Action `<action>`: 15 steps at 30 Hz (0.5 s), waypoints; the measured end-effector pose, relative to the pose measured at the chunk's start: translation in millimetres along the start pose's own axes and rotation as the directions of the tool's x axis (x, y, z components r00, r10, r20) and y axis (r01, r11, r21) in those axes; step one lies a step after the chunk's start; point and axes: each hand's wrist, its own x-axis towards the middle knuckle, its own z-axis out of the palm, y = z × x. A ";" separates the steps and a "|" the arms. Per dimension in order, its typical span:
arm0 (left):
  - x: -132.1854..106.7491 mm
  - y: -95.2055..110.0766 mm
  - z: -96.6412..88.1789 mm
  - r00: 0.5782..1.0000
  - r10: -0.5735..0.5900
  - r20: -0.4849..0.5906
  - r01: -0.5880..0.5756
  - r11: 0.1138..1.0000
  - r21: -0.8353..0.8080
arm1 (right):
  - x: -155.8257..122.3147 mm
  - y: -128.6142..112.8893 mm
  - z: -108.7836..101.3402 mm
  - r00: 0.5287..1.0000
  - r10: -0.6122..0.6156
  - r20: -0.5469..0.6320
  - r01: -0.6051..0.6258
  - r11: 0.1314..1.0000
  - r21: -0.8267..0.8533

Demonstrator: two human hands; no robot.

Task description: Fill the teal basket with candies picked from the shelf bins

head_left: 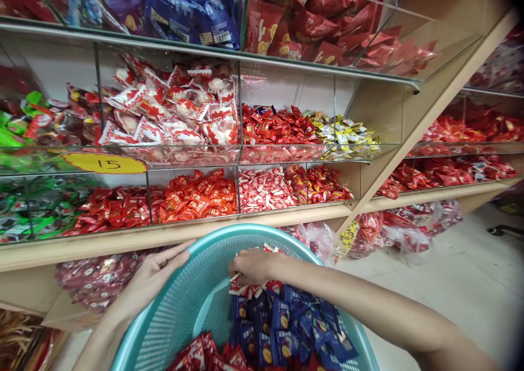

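Note:
A teal plastic basket [164, 311] stands in front of me, below the shelves. My left hand [166, 264] is at its left rim, fingers lying along the edge. Inside the basket is my right hand [254, 267], its fingers curled closed on small red-and-white wrapped candies [248, 290]. More of these candies show around the fist; how many are in the grip is hidden. Blue candy packets [282, 327] fill the middle and right of the basket. Red wrapped candies [204, 352] lie toward its near side.
Clear-fronted shelf bins hold red-and-white candies [264, 190], orange-red candies [200, 196] and larger white-and-red packets [176, 109]. A yellow tag [105, 162] reads 15. Bagged candies [102, 278] sit under the wooden shelf edge [82, 249]. Tiled floor [462, 273] lies at right.

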 end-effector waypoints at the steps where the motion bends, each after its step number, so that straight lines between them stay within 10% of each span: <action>1: 0.3 -0.1 -0.2 1.000 0.003 -0.001 -0.003 1.000 0.001 | 0.1 -0.9 -1.0 1.000 -0.008 0.004 0.008 1.000 -0.014; 15: 3.5 -1.0 -1.2 1.000 0.001 -0.013 -0.001 1.000 -0.007 | 8.2 -8.1 16.6 0.990 0.085 -0.112 -0.106 0.974 -0.202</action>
